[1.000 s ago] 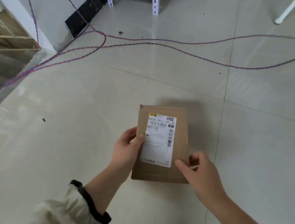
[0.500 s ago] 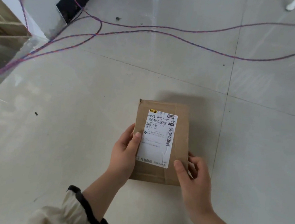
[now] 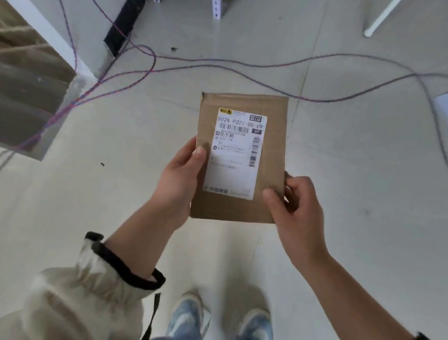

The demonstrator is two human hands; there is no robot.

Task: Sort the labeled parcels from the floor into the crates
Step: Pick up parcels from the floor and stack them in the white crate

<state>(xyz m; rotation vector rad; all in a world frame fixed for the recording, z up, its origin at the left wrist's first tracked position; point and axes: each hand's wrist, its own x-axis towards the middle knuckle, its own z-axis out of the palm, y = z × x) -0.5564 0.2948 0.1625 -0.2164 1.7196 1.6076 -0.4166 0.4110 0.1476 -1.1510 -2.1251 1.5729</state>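
Head view: brown white-labelled parcel [image 3: 241, 157].

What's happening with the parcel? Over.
Holding: left grip and right grip pinch the parcel by its side edges. Its label faces up, off the floor. Loose cables lie ahead.

one parcel [image 3: 272, 157], one label [image 3: 234, 154], two hands [image 3: 179, 177] [image 3: 295, 205], two shoes [image 3: 187, 314] [image 3: 256, 325].
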